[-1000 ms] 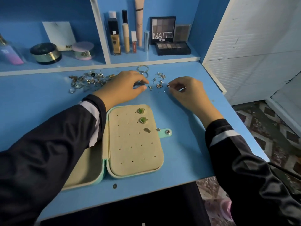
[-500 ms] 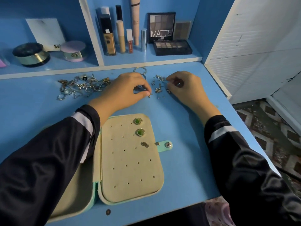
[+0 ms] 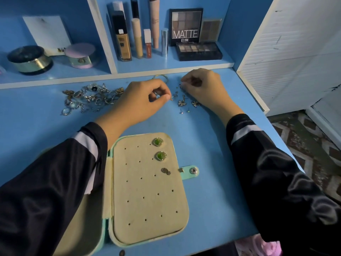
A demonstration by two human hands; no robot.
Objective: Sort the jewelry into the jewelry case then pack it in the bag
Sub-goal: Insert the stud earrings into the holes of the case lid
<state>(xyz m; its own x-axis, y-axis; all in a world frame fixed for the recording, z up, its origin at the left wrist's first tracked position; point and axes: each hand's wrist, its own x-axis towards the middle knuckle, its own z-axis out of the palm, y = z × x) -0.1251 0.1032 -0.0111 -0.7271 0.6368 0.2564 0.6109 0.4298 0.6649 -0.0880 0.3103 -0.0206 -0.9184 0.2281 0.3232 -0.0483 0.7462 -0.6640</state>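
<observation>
An open mint jewelry case [image 3: 147, 235] lies on the blue desk, its beige perforated panel holding two green earrings [image 3: 157, 141] and a small silver stud [image 3: 166, 171]. My left hand [image 3: 140, 100] rests beyond the case with curled fingers pinching a small silver piece. My right hand [image 3: 203, 87] is further right, fingertips pinching a small piece in the scatter of little earrings [image 3: 182, 103]. A heap of silver jewelry [image 3: 88, 98] lies to the left of my left hand.
A shelf behind the desk carries makeup bottles [image 3: 123, 37], an eyeshadow palette [image 3: 198, 50] and two round jars [image 3: 29, 59]. A white panel [image 3: 287, 52] bounds the desk at the right. A small dark bit [image 3: 121, 253] lies by the desk's front edge.
The view has shifted downward, so the case sits lower in frame. My right hand moved a little up and left into the small earrings. My left hand stays curled over its piece.
</observation>
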